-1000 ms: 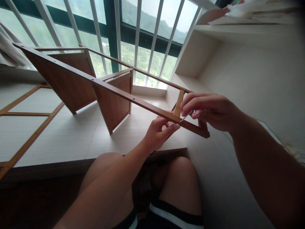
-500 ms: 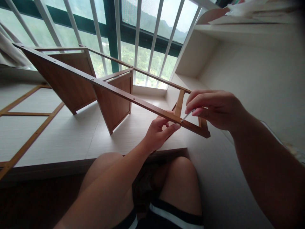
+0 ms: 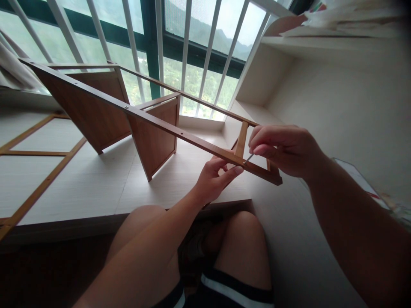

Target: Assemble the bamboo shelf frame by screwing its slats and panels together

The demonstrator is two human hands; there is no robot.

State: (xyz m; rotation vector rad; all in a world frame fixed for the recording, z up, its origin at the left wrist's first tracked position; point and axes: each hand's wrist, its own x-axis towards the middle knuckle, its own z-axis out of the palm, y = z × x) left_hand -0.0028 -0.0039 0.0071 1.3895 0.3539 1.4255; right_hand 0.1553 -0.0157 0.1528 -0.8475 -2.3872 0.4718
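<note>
A brown wooden shelf frame [image 3: 154, 122] lies on its side across the pale platform [image 3: 96, 184], with two board panels [image 3: 150, 141] hanging from its long rails. My left hand [image 3: 213, 175] grips the near rail from below, fingers curled around it. My right hand [image 3: 282, 147] pinches a thin metal tool [image 3: 248, 159], probably a hex key, whose tip meets the rail close to the frame's right end, just beside a short upright crosspiece [image 3: 241, 139].
A second flat frame [image 3: 35, 171] lies on the platform at left. White window bars [image 3: 205, 55] stand behind the frame. A white shelf unit [image 3: 321, 47] rises at right, with papers on top. My bare knees [image 3: 192, 239] sit below the platform edge.
My right hand has shifted slightly and turned the small tool at the rail. The left hand and the frame stay where they were.
</note>
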